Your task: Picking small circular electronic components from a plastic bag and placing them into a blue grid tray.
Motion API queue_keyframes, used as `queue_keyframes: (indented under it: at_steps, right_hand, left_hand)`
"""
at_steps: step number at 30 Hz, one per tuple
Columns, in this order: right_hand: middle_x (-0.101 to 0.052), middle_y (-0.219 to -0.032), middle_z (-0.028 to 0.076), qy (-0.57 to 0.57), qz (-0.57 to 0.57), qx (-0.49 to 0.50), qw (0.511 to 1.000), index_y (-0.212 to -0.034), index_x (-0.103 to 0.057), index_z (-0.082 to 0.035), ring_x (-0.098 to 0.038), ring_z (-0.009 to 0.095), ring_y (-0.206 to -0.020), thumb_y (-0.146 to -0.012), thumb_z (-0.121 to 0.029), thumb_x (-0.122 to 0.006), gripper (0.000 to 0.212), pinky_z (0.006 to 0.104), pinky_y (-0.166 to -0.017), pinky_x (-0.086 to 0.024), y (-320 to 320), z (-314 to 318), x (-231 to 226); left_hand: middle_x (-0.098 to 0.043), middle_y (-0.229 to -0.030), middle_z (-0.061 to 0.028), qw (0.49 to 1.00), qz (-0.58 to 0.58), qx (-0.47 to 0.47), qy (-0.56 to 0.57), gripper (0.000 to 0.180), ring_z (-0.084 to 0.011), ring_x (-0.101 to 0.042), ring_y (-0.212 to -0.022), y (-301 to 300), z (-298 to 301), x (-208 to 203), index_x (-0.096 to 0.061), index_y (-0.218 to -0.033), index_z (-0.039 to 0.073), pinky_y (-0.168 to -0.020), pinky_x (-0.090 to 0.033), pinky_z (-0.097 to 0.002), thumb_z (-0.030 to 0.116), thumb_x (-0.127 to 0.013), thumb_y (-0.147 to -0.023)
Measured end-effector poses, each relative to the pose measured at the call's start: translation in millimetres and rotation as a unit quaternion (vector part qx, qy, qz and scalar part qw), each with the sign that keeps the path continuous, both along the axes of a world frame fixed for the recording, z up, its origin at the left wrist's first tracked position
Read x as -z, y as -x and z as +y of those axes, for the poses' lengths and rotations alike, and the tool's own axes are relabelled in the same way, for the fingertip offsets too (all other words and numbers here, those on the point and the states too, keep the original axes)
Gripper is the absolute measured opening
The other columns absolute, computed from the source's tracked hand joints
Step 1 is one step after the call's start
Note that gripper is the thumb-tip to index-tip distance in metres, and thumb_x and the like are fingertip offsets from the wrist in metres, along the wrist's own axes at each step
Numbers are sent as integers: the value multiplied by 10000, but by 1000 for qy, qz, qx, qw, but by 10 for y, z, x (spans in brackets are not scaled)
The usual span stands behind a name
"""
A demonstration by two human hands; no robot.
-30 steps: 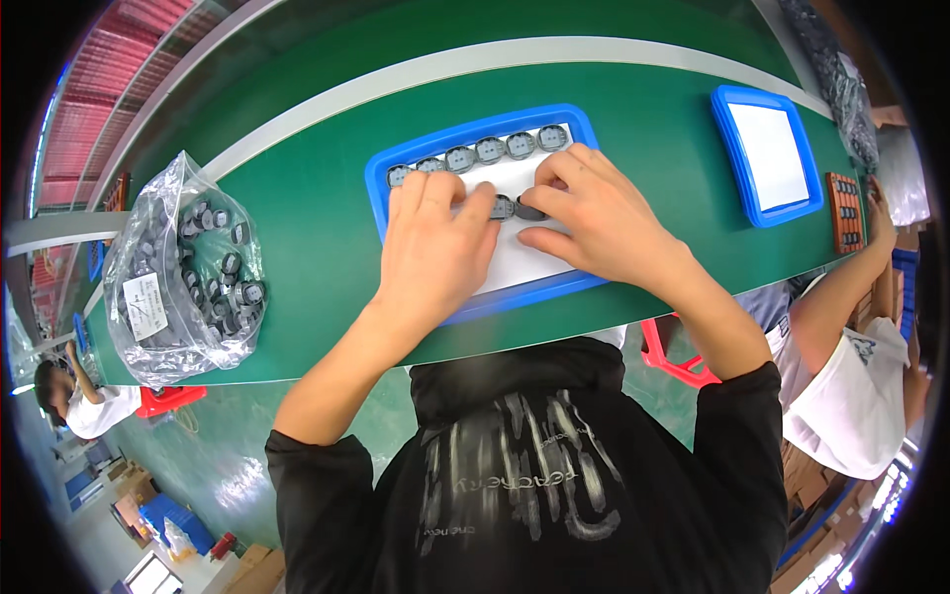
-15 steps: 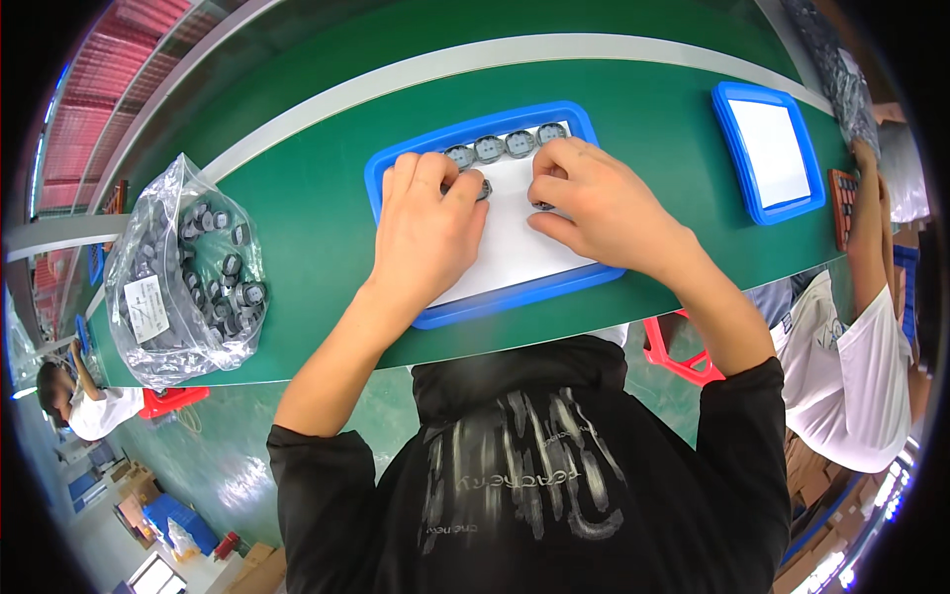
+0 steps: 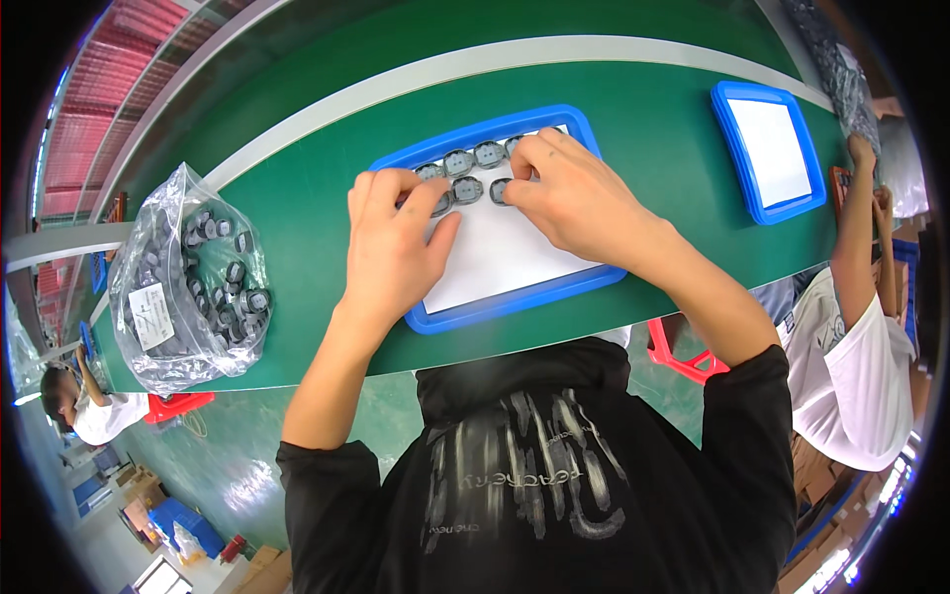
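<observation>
A blue tray (image 3: 515, 300) lined with a white sheet (image 3: 495, 252) lies in front of me. Round dark-grey plastic parts (image 3: 489, 153) form a row along its far side, with a second row nearer to me. At the left end of the second row, my left hand (image 3: 396, 233) has its bent fingers and thumb around a round grey part (image 3: 442, 204), partly covered. Beside it sits another grey part (image 3: 466, 190). My right hand (image 3: 584, 198) pinches a round grey part (image 3: 501, 191) just right of that one, and covers the far row's right end.
On the green table (image 3: 327, 178), a clear plastic bag (image 3: 188, 287) of similar grey parts stands at the left. Stacked blue trays (image 3: 767, 153) with a white sheet lie at the right. A co-worker in a white shirt (image 3: 851, 366) works at the far right, near a red stool (image 3: 683, 351).
My left hand has shifted left, uncovering grey parts in the second row. My right hand has moved left and now covers the far row's right end.
</observation>
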State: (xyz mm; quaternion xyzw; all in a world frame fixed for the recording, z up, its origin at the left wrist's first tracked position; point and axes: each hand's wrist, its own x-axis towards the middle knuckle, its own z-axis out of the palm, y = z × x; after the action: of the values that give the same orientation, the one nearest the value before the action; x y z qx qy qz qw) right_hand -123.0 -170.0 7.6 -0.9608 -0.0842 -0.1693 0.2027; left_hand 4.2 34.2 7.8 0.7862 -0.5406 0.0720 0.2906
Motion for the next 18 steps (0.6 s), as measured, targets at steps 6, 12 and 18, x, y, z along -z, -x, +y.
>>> queue_keyframes:
  at_steps: [6, 12, 18]
  right_hand:
    - [-565, -979, 90, 15, -1, -33, 999, -857, -699, -31, -565, 276, -941, -767, 10, -685, 100, 379, -817, -504, -108, -71, 9]
    - [-583, -979, 92, 16, -13, -25, 999, -877, -706, -31, -581, 278, -950, -763, 18, -693, 125, 383, -822, -510, -156, -95, 32]
    - [-611, -1012, 81, -25, 2, 1, 1000, -996, -700, -43, -578, 293, -1016, -781, -45, -747, 220, 398, -863, -507, 86, -168, -236]
  left_hand:
    - [-579, -1008, -79, 1000, -10, -26, -4, 348, -282, -530, -946, -66, 115, 55, -712, -1038, 51, -851, -437, -404, 66, -827, -709]
    - [-586, -1012, -83, 999, 0, -34, 1, 349, -290, -538, -946, -109, 138, 11, -709, -1042, 54, -865, -447, -412, 70, -831, -716]
    - [-655, -1108, -137, 990, 12, -138, -5, 320, -344, -589, -1080, -387, 620, -161, -710, -1107, 65, -934, -494, -442, 121, -806, -808]
